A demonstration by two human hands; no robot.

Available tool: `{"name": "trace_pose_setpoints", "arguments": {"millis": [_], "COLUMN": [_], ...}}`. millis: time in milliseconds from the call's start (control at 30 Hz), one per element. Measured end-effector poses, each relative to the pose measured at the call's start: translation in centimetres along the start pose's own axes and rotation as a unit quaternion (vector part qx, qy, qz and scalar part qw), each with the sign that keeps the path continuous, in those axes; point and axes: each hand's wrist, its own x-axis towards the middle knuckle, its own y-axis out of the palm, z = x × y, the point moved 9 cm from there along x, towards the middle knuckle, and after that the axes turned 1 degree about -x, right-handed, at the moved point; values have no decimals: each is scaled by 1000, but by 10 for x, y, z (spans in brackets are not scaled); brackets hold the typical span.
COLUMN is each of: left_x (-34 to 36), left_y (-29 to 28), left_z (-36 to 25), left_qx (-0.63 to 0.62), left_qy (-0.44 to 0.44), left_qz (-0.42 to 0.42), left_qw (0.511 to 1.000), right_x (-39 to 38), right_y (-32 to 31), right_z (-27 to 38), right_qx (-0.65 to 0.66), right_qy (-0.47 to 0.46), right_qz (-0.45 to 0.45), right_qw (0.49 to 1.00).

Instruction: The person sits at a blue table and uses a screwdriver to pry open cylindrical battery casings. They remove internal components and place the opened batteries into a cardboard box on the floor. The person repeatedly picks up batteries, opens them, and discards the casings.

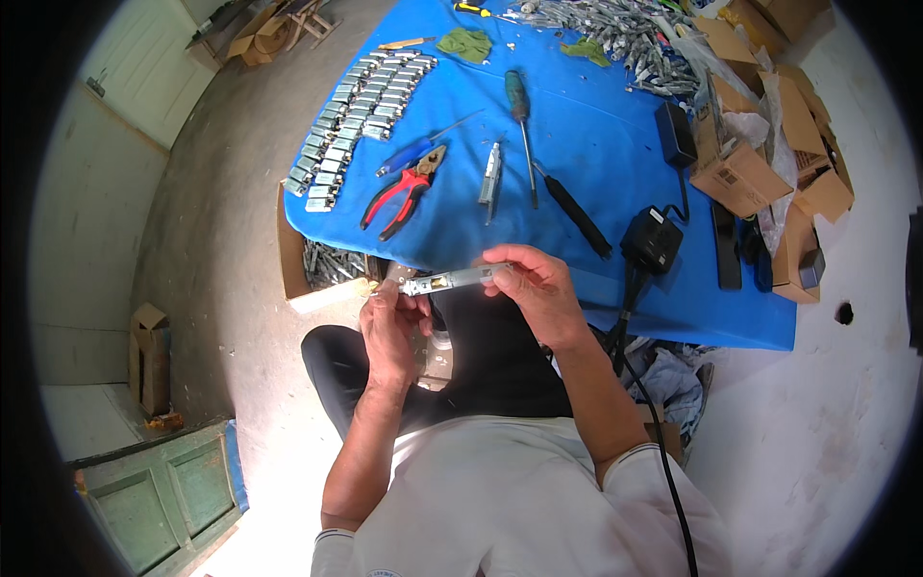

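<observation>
Above my lap, just off the table's front edge, both hands hold a slim silvery metal part [452, 280] level between them. It has a slot with a brass-coloured spot inside. My left hand [389, 332] pinches its left end, where a small pale tip shows beside the fingers. My right hand [538, 293] grips the other end between thumb and fingers. A similar slim metal part [491, 178] lies on the blue-covered table [452, 221]. Near it are red-handled pliers [409, 192], a blue-handled screwdriver [409, 156], a green-handled screwdriver [519, 106] and a black-handled tool [577, 216].
Short metal pieces [351, 130] stand in rows at the table's left. A heap of slim metal parts [625, 38] covers the far right. Opened cartons [745, 178] and black power adapters [652, 240] with cords sit at right. Below the left corner, a carton [293, 260] holds metal parts.
</observation>
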Motion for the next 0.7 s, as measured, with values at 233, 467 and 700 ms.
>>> {"name": "trace_pose_setpoints", "arguments": {"millis": [233,467,700], "left_x": [0,2,2], "left_y": [-4,-7,-9], "left_z": [8,12,15], "left_qx": [-15,-41,-54], "left_qy": [-18,-43,-61], "left_qz": [-10,-6,-16], "left_qw": [1000,998,997], "right_x": [2,5,8], "right_y": [-4,-1,0], "right_z": [-8,-11,-16], "right_qx": [-7,-37,-4], "right_qy": [54,45,55], "right_qz": [-28,-28,-31], "right_qw": [998,998,998]}}
